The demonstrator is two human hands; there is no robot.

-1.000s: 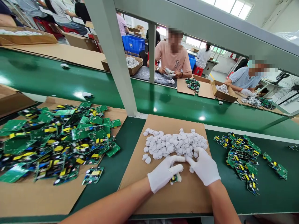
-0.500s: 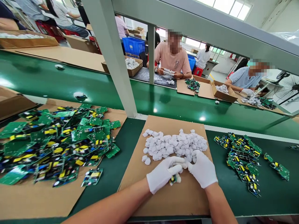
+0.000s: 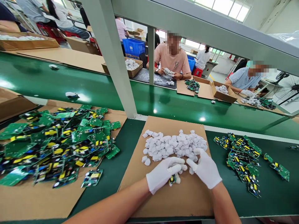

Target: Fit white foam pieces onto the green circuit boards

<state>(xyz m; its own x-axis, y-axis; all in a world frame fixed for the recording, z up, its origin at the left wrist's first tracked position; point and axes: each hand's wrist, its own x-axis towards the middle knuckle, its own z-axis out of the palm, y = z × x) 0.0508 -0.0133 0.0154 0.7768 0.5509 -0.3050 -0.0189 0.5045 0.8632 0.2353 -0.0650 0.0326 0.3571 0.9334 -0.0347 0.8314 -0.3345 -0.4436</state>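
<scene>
My left hand point(image 3: 167, 172), in a white glove, is closed on a small circuit board point(image 3: 172, 179) above the cardboard sheet point(image 3: 149, 202). Green board and yellow parts show under its fingers, along with a white piece at the board's side; the rest is hidden. A little to the right is my gloved right hand point(image 3: 205, 168), its thumb and forefinger spread apart. Below that thumb a small white piece point(image 3: 191, 170) shows; whether the hidden fingers touch it I cannot tell. Just beyond both hands lies a heap of white pieces point(image 3: 173, 144).
A large pile of circuit boards point(image 3: 58, 140) covers the cardboard at left; a smaller group point(image 3: 244, 158) lies at right. Behind runs a green conveyor belt point(image 3: 173, 104) carrying white-topped items point(image 3: 72, 95). A grey metal post point(image 3: 114, 62) rises ahead. Co-workers sit across the belt.
My right hand has drawn away from the left, slightly right, and its thumb and forefinger have parted. My left hand stays with the circuit board. Items on the belt have shifted left.
</scene>
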